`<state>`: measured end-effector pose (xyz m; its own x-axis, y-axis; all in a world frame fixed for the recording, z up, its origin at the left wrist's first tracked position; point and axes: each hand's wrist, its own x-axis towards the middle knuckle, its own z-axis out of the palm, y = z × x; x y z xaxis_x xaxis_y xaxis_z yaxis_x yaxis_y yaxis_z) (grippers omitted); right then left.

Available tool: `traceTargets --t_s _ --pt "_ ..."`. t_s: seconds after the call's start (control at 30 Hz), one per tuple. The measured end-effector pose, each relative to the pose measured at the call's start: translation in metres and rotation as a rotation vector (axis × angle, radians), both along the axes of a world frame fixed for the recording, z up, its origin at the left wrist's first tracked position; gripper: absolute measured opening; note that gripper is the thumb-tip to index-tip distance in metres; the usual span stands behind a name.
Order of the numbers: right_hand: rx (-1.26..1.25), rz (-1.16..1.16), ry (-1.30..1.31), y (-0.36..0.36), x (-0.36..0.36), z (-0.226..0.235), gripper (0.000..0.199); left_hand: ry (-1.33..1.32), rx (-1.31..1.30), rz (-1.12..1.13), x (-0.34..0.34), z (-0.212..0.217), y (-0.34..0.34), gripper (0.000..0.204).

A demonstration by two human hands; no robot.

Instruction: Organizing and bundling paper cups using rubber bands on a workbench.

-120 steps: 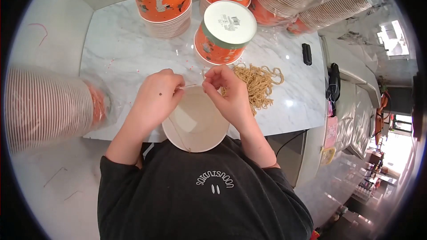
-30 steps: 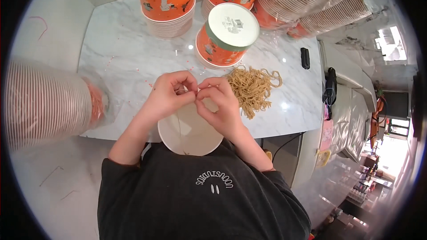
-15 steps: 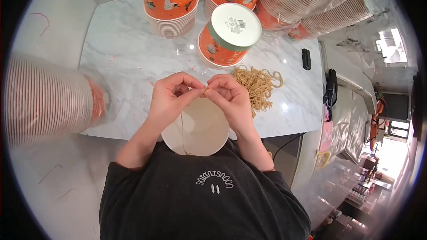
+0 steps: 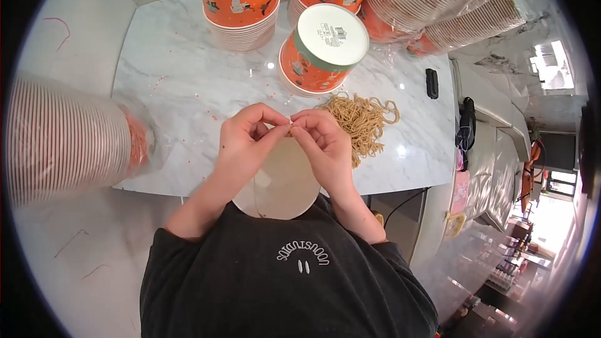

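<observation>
While pinching above the far rim of the open bucket [image 4: 282,184], best to hold both sets of fingertips close and steady; left hand [image 4: 243,144] and right hand [image 4: 330,150] both narrow, thumb to forefinger, seemingly on the cord [image 4: 256,197], though too small to make out at the tips; wise to work in small turns, tug lightly, leave slack inside the bucket, and brace its wall against the shirt [image 4: 238,281], mouth up, by the near edge of the desk [image 4: 163,75].

By count: one open bucket; one cord inside; one tan heap [image 4: 363,122] just beyond the right hand; upturned buckets [image 4: 323,56] in three places behind; three wrapped stacks [image 4: 69,144], two at back right, one at far left; one black object [image 4: 432,83], farther right.
</observation>
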<state>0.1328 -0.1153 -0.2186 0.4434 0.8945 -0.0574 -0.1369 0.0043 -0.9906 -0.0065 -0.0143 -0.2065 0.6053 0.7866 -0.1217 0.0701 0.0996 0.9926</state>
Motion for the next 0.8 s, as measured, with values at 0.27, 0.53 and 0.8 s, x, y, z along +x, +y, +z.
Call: traceTargets --t_s 0.27,0.53,0.8 --pt "0.073 -0.008 -0.059 0.001 -0.002 -0.002 0.012 0.023 0.052 0.041 0.002 0.002 -0.001 0.007" --pt "-0.019 0.069 0.192 0.003 0.005 -0.002 0.009 0.124 0.002 -0.052 -0.008 0.004 0.004 0.009" --pt "-0.003 0.062 0.142 0.003 0.005 -0.004 0.009 -0.024 0.139 -0.081 -0.011 -0.003 0.005 0.007"
